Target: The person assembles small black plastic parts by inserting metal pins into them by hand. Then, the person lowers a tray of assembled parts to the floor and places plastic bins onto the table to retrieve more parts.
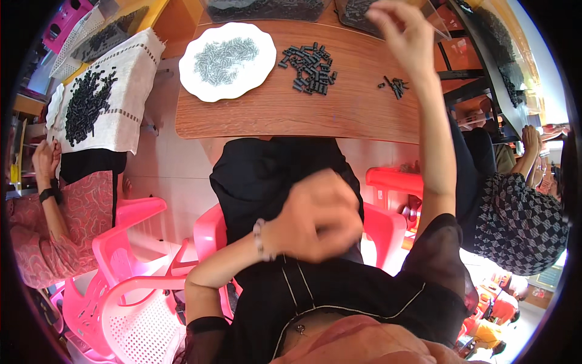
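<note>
My left hand (pixel 316 217) is raised before my chest, its fingers curled into a loose fist. Motion blurs it, and whatever it may hold is hidden. Stretched out over the far right of the wooden table (pixel 242 121), my right hand (pixel 407 36) has its fingers bent and apart, with nothing visible in them. It is above the edge of a clear bin (pixel 357 15) of dark pieces. Small black cylindrical pieces (pixel 310 70) lie in a pile at the table's middle; a smaller heap of black pieces (pixel 397 87) is below my right hand. A white scalloped plate (pixel 194 88) holds many small, clear greyish pieces.
Another clear bin of black pieces (pixel 267 9) stands at the back. At left, a person's hand (pixel 45 156) is beside a white cloth (pixel 130 79) bearing black pieces. Pink plastic chairs (pixel 142 309) stand lower left. A person in a patterned top (pixel 521 212) sits at right.
</note>
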`<state>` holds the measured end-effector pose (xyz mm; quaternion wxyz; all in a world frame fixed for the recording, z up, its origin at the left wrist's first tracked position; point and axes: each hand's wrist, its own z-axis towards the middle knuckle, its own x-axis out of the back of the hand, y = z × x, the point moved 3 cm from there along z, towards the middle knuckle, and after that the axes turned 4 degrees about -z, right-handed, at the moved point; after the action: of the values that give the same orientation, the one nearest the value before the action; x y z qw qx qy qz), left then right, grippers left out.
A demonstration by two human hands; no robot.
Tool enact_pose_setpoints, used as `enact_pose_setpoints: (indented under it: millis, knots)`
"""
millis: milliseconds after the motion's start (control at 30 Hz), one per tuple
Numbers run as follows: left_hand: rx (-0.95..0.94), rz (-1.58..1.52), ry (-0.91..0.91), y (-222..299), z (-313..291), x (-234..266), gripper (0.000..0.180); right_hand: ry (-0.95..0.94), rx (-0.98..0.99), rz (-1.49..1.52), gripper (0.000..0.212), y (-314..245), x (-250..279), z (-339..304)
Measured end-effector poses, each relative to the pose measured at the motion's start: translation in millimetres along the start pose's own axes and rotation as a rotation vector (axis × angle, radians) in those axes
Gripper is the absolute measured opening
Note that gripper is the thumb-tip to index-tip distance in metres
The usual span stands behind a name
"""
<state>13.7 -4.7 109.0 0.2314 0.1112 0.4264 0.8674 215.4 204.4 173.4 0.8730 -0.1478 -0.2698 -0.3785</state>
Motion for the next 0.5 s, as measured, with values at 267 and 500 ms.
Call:
enact_pose_setpoints:
  millis: [267,500]
  knots:
    - [-1.104,0.072,0.385,83.3,-60.3,-13.3,0.016,-0.058,-0.521,-0.190,0.017,94.2,-11.9,31.7]
    - [-0.469,0.295,0.399,52.8,-39.4,27.2,0.009,0.016,-0.188,-0.243,0.017,71.6,-31.7,6.6]
